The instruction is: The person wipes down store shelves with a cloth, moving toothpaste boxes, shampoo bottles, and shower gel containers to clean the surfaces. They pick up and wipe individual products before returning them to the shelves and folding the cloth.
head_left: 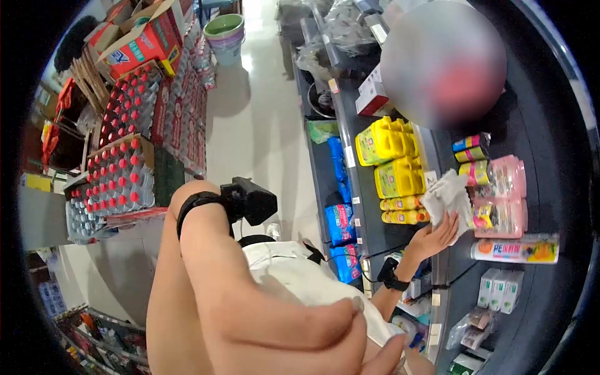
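Note:
My right hand point(434, 239) reaches to a dark shelf point(450, 275) and grips a crumpled grey cloth point(447, 197), pressing it against the shelf's front next to yellow packs point(392, 156) and pink plastic containers point(507, 194). A black band sits on that wrist. My left hand point(281, 331) is very close to the camera at the bottom. Its fingers are curled together and nothing shows in them. A black strap with a small black device point(250, 200) is on the left wrist.
Below the cloth a PE-labelled box point(515, 249) and white boxes point(500, 289) lie on the shelf, with blue packs point(340, 222) lower down. Left of the tiled aisle point(262, 125) stand stacked red-capped bottle cases point(122, 175) and cardboard boxes point(144, 40). Stacked buckets point(225, 31) stand at the far end.

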The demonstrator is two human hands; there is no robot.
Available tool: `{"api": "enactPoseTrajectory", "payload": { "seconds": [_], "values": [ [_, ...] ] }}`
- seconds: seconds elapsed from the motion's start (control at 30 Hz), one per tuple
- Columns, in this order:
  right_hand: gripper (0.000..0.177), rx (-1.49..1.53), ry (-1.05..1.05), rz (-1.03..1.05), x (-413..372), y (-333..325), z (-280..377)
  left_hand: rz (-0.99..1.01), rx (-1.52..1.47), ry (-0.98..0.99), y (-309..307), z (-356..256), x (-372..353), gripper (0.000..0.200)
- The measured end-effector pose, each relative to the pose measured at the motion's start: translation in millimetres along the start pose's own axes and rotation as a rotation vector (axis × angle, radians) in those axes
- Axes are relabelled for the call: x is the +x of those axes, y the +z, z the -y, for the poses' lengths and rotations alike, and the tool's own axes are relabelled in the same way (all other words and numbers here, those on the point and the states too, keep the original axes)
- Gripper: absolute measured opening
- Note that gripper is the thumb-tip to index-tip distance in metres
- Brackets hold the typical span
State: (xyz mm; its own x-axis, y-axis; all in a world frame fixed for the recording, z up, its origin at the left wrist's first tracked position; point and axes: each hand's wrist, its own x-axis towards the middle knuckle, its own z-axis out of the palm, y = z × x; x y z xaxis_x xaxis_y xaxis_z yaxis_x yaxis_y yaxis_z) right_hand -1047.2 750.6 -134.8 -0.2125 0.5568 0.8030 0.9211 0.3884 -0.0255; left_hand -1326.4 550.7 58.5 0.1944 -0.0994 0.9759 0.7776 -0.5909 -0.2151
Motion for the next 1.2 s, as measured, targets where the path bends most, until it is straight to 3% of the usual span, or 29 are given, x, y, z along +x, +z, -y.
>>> {"api": "enactPoseTrajectory", "payload": {
  "seconds": [0.1,0.23,0.33,0.37,0.47,0.5,0.53,0.67,0.87,1.0,1.2],
  "values": [
    [0.041,-0.023,-0.047,0.006,9.0,22.5,17.8,0.035,0.218,0.004,-0.4,20.6,-9.8,0.027],
    [0.042,-0.068,-0.077,0.078,30.1,71.0,35.3,0.068,0.082,-0.138,15.7,59.0,-26.6,0.036],
    [0.047,0.004,-0.132,0.074,61.9,111.3,63.6,0.125,0.09,0.006,18.6,107.3,-34.3,0.035],
    [0.049,0.04,-0.142,0.079,74.7,124.7,74.9,0.209,0.152,0.136,5.4,131.2,-30.2,0.034],
    [0.052,0.111,-0.126,0.089,105.2,166.9,111.2,0.231,0.279,0.101,-9.8,153.4,-33.7,0.022],
    [0.053,0.124,-0.121,0.082,117.2,181.5,123.1,0.314,0.247,-0.055,-32.2,164.7,-26.8,0.018],
    [0.053,0.136,-0.115,0.07,132.4,196.9,132.6,0.297,0.044,0.209,-45.2,204.3,-35.9,0.016],
    [0.046,0.271,-0.119,0.043,178.1,235.2,161.0,-0.214,-0.499,-0.112,-41.4,296.7,-64.5,0.02],
    [0.038,0.575,-0.104,0.003,225.7,260.8,218.2,-0.261,-0.4,0.117,7.4,390.8,-33.0,0.017],
    [0.034,0.678,-0.092,0.247,246.7,277.4,275.8,-0.337,-0.322,0.232,23.3,441.3,-24.2,0.018],
    [0.034,0.958,-0.298,0.442,271.5,326.6,362.9,-0.573,-0.356,0.523,13.7,519.6,-17.8,0.024]
  ]
}}
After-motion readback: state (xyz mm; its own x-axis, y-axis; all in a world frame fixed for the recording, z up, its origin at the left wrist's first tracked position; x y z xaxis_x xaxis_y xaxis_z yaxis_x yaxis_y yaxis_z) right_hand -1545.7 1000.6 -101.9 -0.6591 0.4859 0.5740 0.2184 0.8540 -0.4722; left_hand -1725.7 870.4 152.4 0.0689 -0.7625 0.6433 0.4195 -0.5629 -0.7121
